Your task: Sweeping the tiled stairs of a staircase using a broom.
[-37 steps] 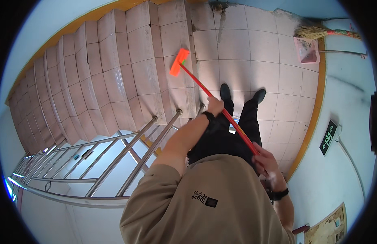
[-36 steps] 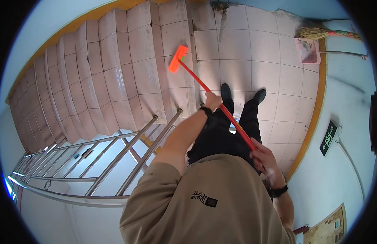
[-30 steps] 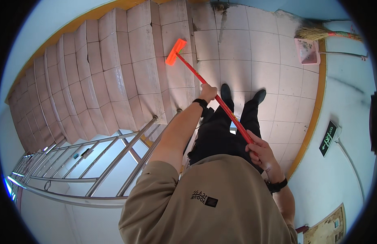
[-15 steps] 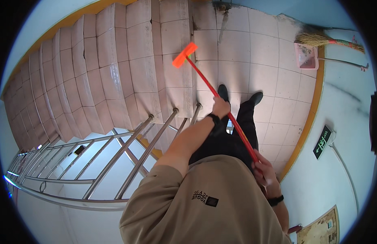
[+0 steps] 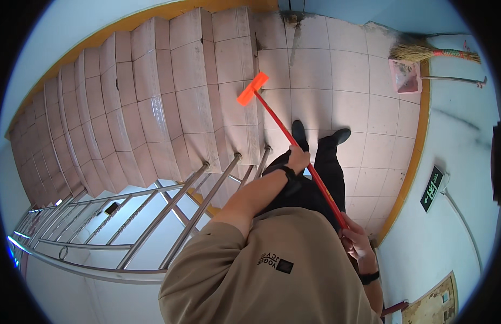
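A broom with a red handle (image 5: pixel 276 117) and a bright orange rectangular head (image 5: pixel 253 89) slants across the view. Its head is over the edge of the lowest stair step (image 5: pixel 239 110); the underside, and whether it touches the tile, cannot be made out. My left hand (image 5: pixel 299 158) wraps round the middle of the handle. Near the handle's upper end, my right hand (image 5: pixel 358 243) is closed on it, close to my right side. Both wrists carry dark bands.
Pink tiled stairs (image 5: pixel 145 89) rise to the left, bordered by a steel railing (image 5: pixel 137 247). At the far right a pink dustpan (image 5: pixel 406 81) and a straw broom (image 5: pixel 415 52) lie by the wall. A green exit sign (image 5: pixel 432 188) hangs on the right wall.
The orange broom head has shifted slightly right and nearer to me, over the step edge. Both hands keep their hold on the handle. The whole view has tilted a little.
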Available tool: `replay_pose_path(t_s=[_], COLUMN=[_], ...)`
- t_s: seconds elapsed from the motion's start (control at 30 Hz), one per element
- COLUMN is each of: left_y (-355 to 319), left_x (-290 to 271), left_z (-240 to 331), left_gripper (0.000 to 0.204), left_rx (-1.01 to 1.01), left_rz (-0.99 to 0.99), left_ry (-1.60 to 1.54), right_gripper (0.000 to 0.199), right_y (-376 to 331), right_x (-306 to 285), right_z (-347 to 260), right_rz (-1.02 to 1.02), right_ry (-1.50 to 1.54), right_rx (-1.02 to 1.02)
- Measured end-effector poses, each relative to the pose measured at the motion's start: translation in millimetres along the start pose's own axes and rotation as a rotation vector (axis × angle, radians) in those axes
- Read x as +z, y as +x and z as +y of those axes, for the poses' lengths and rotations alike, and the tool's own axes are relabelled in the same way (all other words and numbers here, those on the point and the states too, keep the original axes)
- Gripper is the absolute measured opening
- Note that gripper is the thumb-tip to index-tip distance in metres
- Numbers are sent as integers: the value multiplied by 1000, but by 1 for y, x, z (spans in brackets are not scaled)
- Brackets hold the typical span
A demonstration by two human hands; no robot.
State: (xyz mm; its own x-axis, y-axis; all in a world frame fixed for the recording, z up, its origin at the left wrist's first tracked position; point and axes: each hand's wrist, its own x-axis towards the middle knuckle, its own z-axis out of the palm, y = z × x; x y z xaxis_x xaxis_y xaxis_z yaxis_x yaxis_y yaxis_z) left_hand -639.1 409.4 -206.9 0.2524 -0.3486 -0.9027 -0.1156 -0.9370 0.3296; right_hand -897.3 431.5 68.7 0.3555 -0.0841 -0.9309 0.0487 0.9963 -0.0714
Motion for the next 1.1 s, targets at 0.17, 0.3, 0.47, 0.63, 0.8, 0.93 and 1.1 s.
replay_pose_path(t_s=[0.17, 0.3, 0.47, 0.63, 0.8, 0.93, 1.1], left_y=[35, 117, 141, 58, 35, 102, 191], left_x=[-4, -43, -46, -10, 8, -18, -97], left_z=[0, 41, 54, 26, 2, 8, 56], left_gripper=[53, 57, 25, 31, 44, 42, 40], left_rx=[-59, 123, 329, -36, -101, -5, -3], left_rz=[-52, 148, -83, -46, -30, 24, 47], left_ry=[-32, 191, 85, -412, -471, -277, -107], right_gripper=[64, 63, 64, 64, 65, 65, 63], right_y=[6, 45, 43, 16, 9, 39, 86], right_x=[9, 38, 36, -2, -17, 6, 50], right_z=[-6, -59, -96, -77, -69, -104, -150], right_rz=[21, 2, -43, -25, -14, 5, -131], right_ry=[67, 34, -236, -459, -451, -386, -256], right_rx=[30, 4, -67, -4, -51, 22, -40])
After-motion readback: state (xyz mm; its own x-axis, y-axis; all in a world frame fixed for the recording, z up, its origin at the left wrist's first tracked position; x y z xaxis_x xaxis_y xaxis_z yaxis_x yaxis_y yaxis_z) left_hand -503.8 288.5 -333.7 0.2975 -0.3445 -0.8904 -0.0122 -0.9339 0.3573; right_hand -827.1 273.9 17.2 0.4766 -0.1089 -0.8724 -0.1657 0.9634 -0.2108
